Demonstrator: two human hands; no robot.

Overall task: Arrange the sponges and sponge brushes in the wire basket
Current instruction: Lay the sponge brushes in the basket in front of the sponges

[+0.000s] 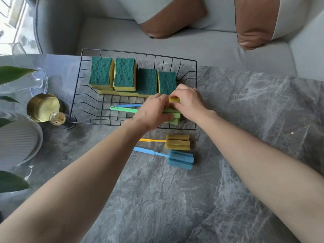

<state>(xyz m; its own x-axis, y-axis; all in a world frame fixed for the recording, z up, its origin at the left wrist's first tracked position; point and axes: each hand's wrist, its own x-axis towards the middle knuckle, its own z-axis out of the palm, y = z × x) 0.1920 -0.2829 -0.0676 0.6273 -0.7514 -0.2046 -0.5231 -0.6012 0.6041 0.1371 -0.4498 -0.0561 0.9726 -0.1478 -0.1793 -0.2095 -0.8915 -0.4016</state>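
Observation:
A black wire basket (82,95) sits on the grey marble table. Several green-topped yellow sponges (124,74) stand in a row along its back. Inside the front of the basket lies a green sponge brush (122,109), and my left hand (154,111) grips its green foam head. A blue brush handle (128,105) lies just behind it, its head hidden by my hands. My right hand (188,100) pinches a yellow sponge piece (174,99) at the basket's right end. On the table in front of the basket lie a yellow sponge brush (178,142) and a blue sponge brush (180,159).
A gold cup (43,107) and a small whisk in a glass (57,118) stand left of the basket. A white ribbed plate (19,139), a clear glass vessel (35,79) and plant leaves (12,181) crowd the left edge. A grey sofa with brown cushions (252,28) lies behind the table.

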